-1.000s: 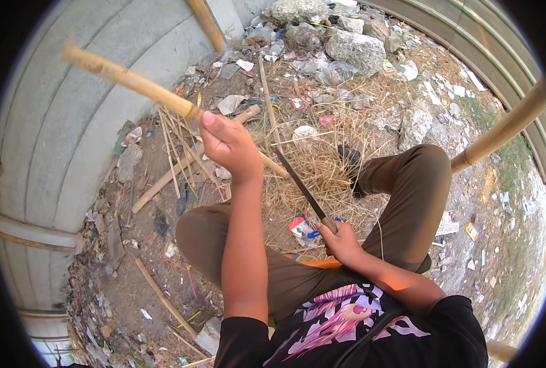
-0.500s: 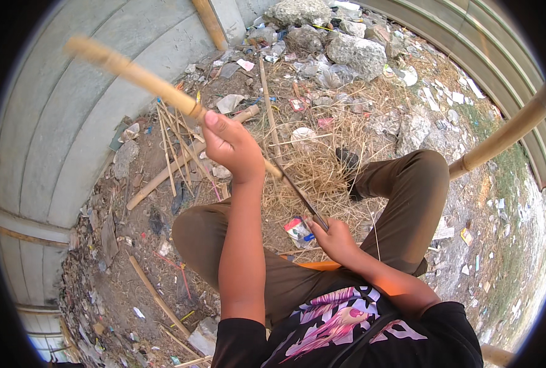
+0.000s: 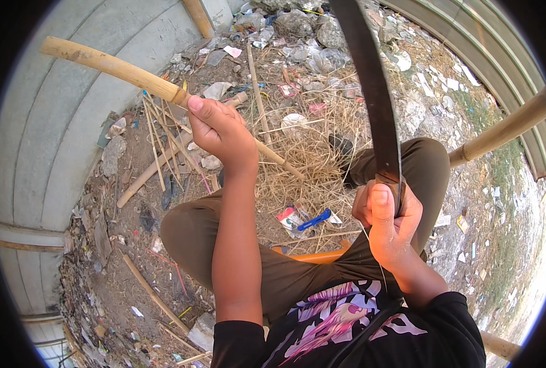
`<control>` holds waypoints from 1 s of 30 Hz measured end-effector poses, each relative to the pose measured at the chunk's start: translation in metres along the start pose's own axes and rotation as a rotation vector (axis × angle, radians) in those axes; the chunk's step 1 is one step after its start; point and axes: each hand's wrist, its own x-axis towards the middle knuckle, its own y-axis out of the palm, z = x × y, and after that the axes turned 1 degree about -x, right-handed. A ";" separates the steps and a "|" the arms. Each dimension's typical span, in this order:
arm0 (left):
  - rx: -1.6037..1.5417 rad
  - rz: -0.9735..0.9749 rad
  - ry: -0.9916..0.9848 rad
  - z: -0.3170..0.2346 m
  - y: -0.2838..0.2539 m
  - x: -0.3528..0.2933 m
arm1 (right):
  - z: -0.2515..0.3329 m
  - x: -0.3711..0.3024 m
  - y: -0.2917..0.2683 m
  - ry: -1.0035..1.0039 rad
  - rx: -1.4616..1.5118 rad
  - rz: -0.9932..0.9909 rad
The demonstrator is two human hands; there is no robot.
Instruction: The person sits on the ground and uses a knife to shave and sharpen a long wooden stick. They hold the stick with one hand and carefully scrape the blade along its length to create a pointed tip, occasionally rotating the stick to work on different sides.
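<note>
My left hand (image 3: pixel 221 130) grips a long tan bamboo pole (image 3: pixel 116 66) that slants from the upper left down past my fist to its lower end over the dry grass. My right hand (image 3: pixel 386 219) is closed around the handle of a long dark curved blade (image 3: pixel 370 80), raised so the blade points up toward the top of the view, well right of the pole. I sit with both knees bent in olive trousers, over an orange seat edge (image 3: pixel 313 256).
Dry straw (image 3: pixel 313 147), thin bamboo splits (image 3: pixel 165 132) and litter cover the ground ahead. Stones (image 3: pixel 294 23) lie at the far side. A grey ribbed wall (image 3: pixel 46 141) runs on the left. Another bamboo pole (image 3: pixel 506 129) crosses at right.
My right hand has lifted the blade from down by the pole's lower end up high and to the right. The left hand still holds the pole in much the same spot.
</note>
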 end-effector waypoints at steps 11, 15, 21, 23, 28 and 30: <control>-0.026 -0.041 -0.047 -0.002 -0.004 0.006 | -0.052 0.001 -0.004 1.142 0.285 0.177; -0.040 0.014 -0.032 -0.002 -0.001 0.003 | 0.009 0.010 0.003 0.400 -0.032 0.102; -0.036 0.027 0.007 0.003 0.006 0.001 | -0.075 -0.018 0.014 -0.318 -0.069 -0.107; -0.045 0.045 0.006 0.012 0.003 0.005 | -0.108 -0.040 0.022 0.048 -0.403 0.012; -0.057 0.028 0.018 0.011 0.007 0.012 | -0.155 -0.029 0.013 0.427 -0.704 0.185; -0.076 0.056 0.018 0.016 0.005 0.010 | -0.100 -0.010 0.028 0.457 -0.477 0.171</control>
